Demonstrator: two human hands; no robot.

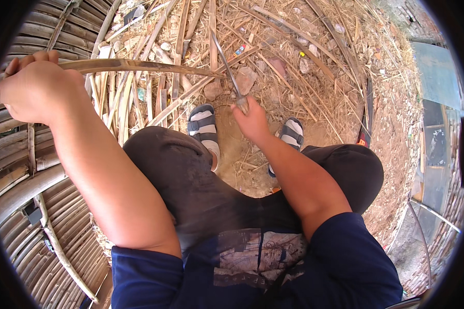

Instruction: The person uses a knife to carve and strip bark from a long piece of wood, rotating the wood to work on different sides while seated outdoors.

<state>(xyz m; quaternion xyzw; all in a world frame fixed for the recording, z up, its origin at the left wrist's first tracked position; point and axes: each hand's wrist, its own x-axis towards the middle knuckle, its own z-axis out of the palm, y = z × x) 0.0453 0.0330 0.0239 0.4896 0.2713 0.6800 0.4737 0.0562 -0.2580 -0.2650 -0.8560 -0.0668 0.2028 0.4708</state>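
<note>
My left hand [38, 85] is raised at the far left, its fingers closed around one end of a split bamboo strip [139, 65]. The strip stretches to the right, bowing slightly, above the littered ground. Low between my knees, my right hand [250, 119] grips the short handle of a long, narrow-bladed knife [224, 57]. Its blade points up and away from me, seen nearly edge-on. The strip's right end lies at the blade in this view; whether they touch I cannot tell.
Bamboo slats, splinters and straw [304, 67] cover the earth ahead, with stones [245, 78] among them. A bamboo-slat wall [41, 232] rises close on my left. Grey-blue panels [438, 77] stand at the right. My sandalled feet [203, 126] are planted apart.
</note>
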